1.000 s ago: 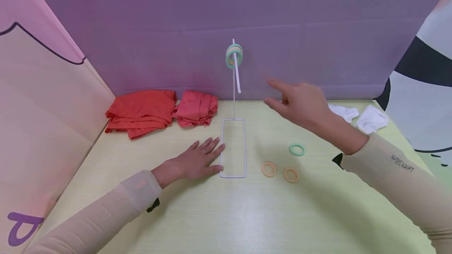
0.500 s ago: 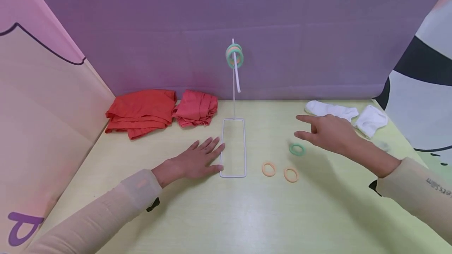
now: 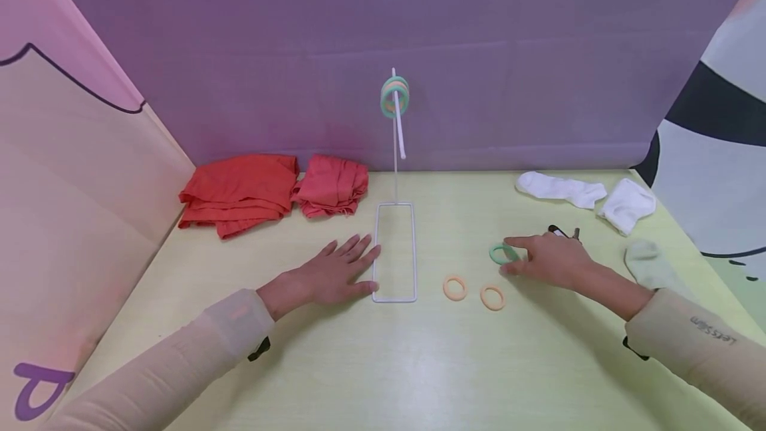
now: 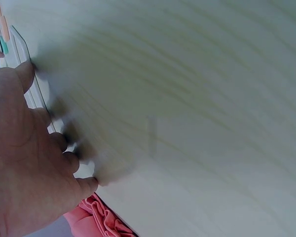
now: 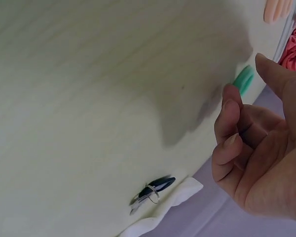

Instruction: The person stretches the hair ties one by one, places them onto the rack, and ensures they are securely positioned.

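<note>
My right hand is at the green ring lying on the table, thumb and index finger spread apart at its right side. In the right wrist view its other fingers are curled, with the green ring just past the fingertips. My left hand lies flat with fingers spread, fingertips on the left side of the white wire base of a stand. Green and peach rings hang on the stand's white arm. Two peach rings, one on the left and one on the right, lie beside the base.
A red folded cloth and a pinkish-red cloth lie at the back left. White socks are at the back right, with a pale green sock nearer. Keys with a black fob lie by my right hand. A purple backdrop stands behind.
My right hand has come away from near the stand's arm, moving right and down to the green ring. The left hand has stayed in place on the base.
</note>
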Tool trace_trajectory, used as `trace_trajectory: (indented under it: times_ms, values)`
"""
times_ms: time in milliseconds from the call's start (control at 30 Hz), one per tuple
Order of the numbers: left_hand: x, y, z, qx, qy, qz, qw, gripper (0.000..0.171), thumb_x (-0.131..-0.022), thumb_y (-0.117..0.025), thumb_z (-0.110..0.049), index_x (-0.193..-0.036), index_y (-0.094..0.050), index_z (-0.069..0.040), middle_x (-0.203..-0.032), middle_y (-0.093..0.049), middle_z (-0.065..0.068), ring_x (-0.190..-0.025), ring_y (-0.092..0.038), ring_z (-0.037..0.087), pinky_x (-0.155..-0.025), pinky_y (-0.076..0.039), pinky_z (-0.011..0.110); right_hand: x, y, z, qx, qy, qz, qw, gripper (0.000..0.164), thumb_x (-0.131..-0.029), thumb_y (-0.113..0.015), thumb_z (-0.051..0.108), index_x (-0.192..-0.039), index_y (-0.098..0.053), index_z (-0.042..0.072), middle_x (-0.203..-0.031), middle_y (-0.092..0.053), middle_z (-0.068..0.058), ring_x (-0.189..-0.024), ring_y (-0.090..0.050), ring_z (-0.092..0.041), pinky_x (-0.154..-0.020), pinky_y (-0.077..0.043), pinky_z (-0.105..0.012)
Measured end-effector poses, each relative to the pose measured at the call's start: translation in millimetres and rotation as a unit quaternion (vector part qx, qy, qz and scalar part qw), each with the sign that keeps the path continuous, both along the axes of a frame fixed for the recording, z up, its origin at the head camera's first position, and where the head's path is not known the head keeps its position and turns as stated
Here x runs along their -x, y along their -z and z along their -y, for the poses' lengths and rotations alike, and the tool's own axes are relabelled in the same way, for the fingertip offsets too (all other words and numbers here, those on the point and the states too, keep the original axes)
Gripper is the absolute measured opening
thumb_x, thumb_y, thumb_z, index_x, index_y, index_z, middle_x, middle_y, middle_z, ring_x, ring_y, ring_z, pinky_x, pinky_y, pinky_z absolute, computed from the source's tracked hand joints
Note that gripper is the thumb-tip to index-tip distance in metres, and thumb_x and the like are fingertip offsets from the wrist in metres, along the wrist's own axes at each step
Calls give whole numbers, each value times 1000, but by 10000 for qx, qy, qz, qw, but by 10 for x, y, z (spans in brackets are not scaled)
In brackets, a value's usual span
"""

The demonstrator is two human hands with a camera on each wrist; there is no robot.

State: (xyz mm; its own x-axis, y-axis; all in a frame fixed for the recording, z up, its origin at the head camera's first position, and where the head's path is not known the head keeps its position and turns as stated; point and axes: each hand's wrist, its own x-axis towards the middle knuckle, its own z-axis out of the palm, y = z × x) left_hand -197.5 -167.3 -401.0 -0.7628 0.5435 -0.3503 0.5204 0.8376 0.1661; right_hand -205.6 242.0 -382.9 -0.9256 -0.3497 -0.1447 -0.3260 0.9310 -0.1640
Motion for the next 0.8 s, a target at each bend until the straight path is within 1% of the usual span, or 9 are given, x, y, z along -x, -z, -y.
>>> trace_trajectory:
  times_ms: [33, 100, 133, 200, 233, 333, 433, 600, 800]
  values:
    - [-2, -1, -2, 20, 4, 0, 10000, 80, -100, -38, -65, -162, -6, -25, -171, 2, 4, -158, 4, 30, -126, -7, 59, 3, 21, -2, 1, -6, -12, 10000, 63, -89, -66, 56, -141, -59, 20, -67, -67, 13, -78, -68, -23, -76, -45, -72]
    - [-3, 0, -1, 15, 16, -7, 10000, 80, -100, -38, -65, -162, -7, -25, -171, 2, 5, -158, 4, 30, -125, -7, 59, 14, 59, -7, 12, -9, -82, 10000, 62, -89, -66, 56, -139, -60, 21, -70, -69, 12, -80, -69, -22, -82, -36, -83]
    - [-5, -3, -1, 5, 23, -14, 10000, 80, -100, -38, -64, -163, -7, -25, -171, 2, 5, -158, 3, 30, -125, -7, 59, 22, 74, -9, 35, 0, -82, 10000, 62, -89, -66, 56, -139, -61, 20, -71, -69, 12, -78, -69, -21, -81, -37, -82]
    - [-8, -4, -3, -20, 35, -22, 10000, 80, -100, -39, -64, -163, -8, -24, -171, 2, 6, -158, 3, 31, -125, -7, 59, 37, 92, -13, 111, 25, -23, 9999, 62, -89, -66, 56, -139, -61, 20, -71, -70, 10, -70, -65, -16, -70, -47, -66]
    - [-9, -3, -2, -43, 45, -36, 10000, 80, -100, -39, -63, -163, -8, -23, -171, 1, 6, -158, 3, 31, -125, -8, 60, 42, 98, -16, 148, 38, -7, 9999, 62, -89, -66, 56, -139, -61, 19, -73, -70, 9, -68, -63, -14, -63, -48, -57]
    - [-6, 3, -1, -31, 41, -40, 10000, 80, -101, -38, -64, -163, -7, -24, -171, 2, 5, -158, 3, 30, -125, -7, 59, 51, 109, -21, 281, 56, 5, 9996, 60, -90, -66, 54, -137, -62, 18, -75, -72, 6, -60, -58, -11, -48, -36, -36]
    - [-1, 15, 1, 8, 19, -47, 10000, 80, -100, -37, -65, -162, -6, -25, -171, 3, 4, -158, 3, 29, -126, -7, 58, 51, 132, -21, 399, -24, -116, 9991, 54, -91, -67, 50, -134, -65, 18, -72, -71, 8, -54, -54, -9, -45, -33, -32]
    - [7, 25, 0, 43, 7, -54, 10000, 80, -100, -37, -65, -162, -6, -26, -171, 3, 4, -158, 3, 29, -126, -7, 58, 41, 189, -18, 609, -234, -396, 9971, 44, -93, -67, 43, -128, -69, 15, -59, -59, 13, -46, -46, -7, -42, -30, -28]
    - [5, 21, 1, -25, 38, -42, 10000, 80, -100, -38, -64, -163, -9, -23, -171, 1, 6, -158, 2, 31, -125, -8, 59, 25, 222, -7, 741, -281, -732, 9942, 36, -92, -68, 38, -120, -71, 14, -57, -55, 13, -45, -43, -6, -42, -31, -27]
